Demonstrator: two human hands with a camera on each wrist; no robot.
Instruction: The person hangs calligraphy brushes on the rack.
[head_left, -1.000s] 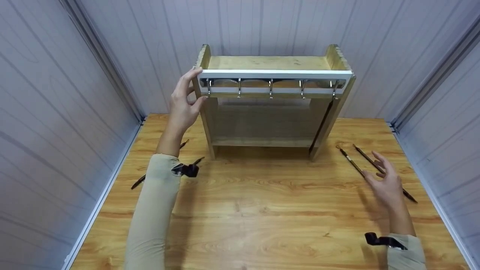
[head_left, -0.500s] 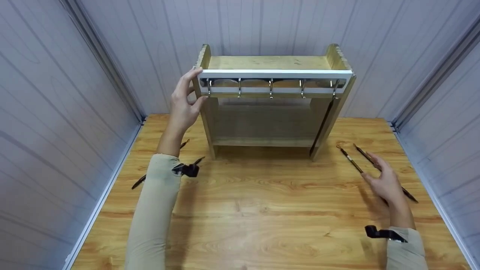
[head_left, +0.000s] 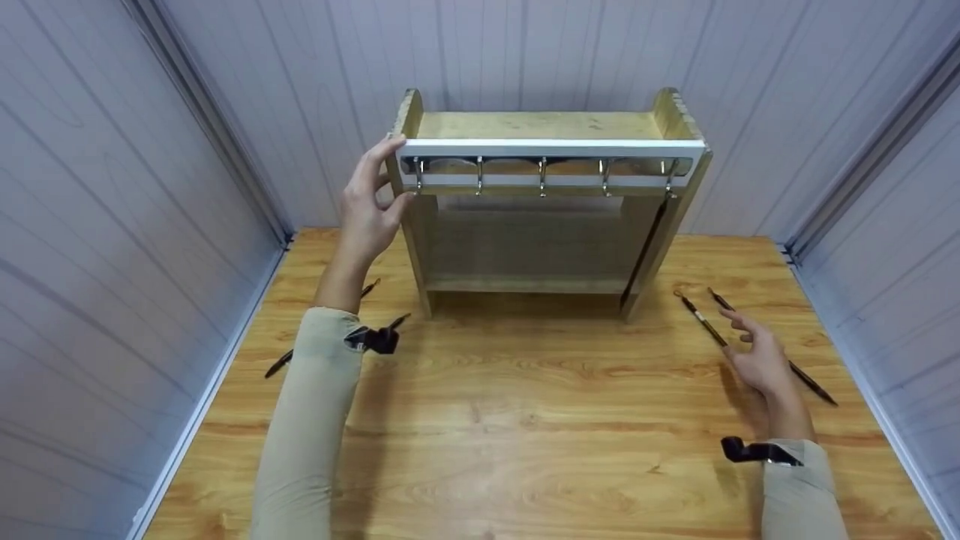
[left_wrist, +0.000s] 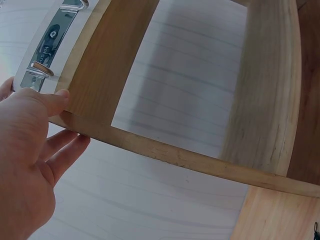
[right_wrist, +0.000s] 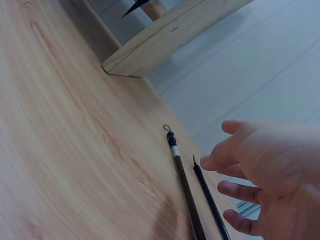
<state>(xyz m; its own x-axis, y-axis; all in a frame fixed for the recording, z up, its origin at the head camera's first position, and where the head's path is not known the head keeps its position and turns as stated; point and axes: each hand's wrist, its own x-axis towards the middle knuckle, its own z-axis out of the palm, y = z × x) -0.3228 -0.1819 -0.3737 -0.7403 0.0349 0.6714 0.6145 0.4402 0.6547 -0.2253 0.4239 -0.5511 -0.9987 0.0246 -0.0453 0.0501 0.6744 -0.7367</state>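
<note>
Rack (head_left: 536,124) stands upright at upper centre of the frame, a white strip (head_left: 510,147) with five hooks across its front. Progress, judged from the layout: early. Done: one hanging brush (head_left: 643,255) is on the rightmost hook (head_left: 670,176). Outstanding: the other four hooks are bare. At the right of the frame, a looped brush (right_wrist: 184,184) and a black brush (right_wrist: 208,196) lie near each other on the wood-grain surface (head_left: 487,420); at the left, two slim dark brushes (head_left: 279,364) lie partly hidden by your left sleeve (head_left: 304,420).

Grip: your left hand (head_left: 369,202) holds the rack's end at the frame's left, thumb and fingers around the edge. Your right hand (head_left: 759,364) is over the pair at the right of the frame, fingers loose and parted, gripping neither; whether it touches the looped brush, cannot tell.

Change against half a second ago: your right hand sits slightly further left, uncovering more of the black brush's lower part. Your left hand and the rack keep their places.
</note>
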